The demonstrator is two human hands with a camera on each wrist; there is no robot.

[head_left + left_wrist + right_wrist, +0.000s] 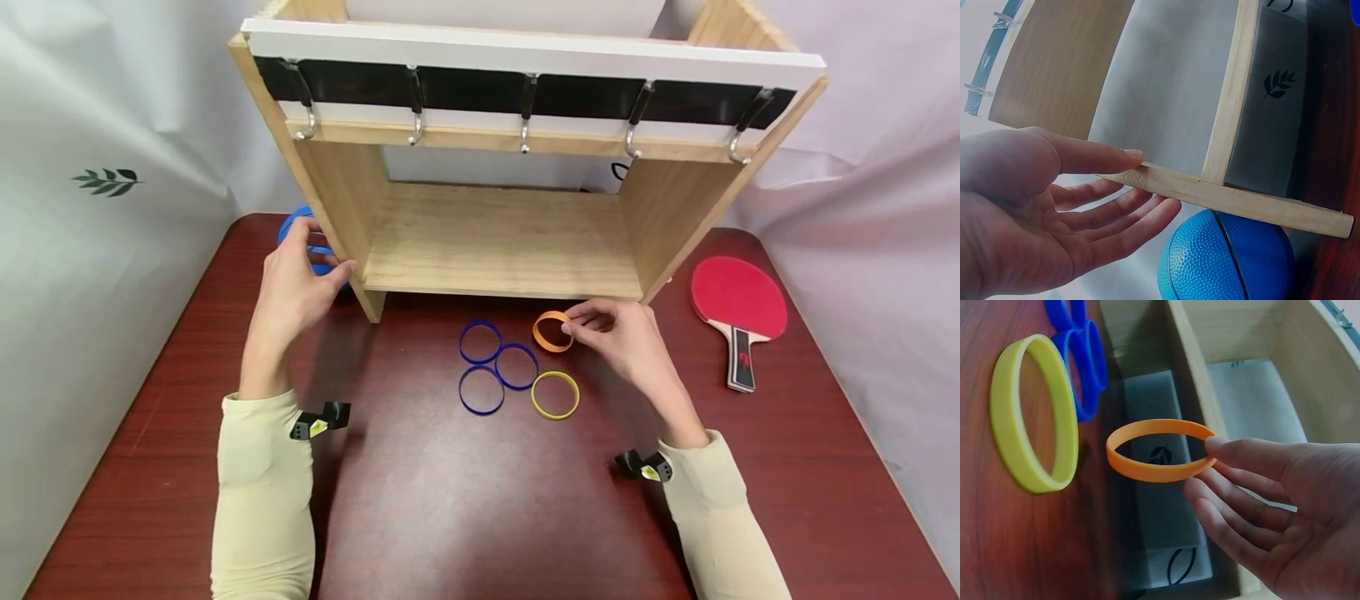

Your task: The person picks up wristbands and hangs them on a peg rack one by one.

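Observation:
My right hand pinches an orange silicone wristband between thumb and fingertips. It holds the band just in front of the lower shelf. A yellow wristband lies on the table below it, beside several blue wristbands that touch one another. On the other side, my left hand holds the left side panel of a wooden rack. In the left wrist view, its thumb lies along the panel's edge and the fingers reach the outer face.
Metal hooks line the rack's upper front rail. A blue ball sits by the rack's left side, partly hidden in the head view. A red table tennis paddle lies on the right. White cloth hangs around the dark red table.

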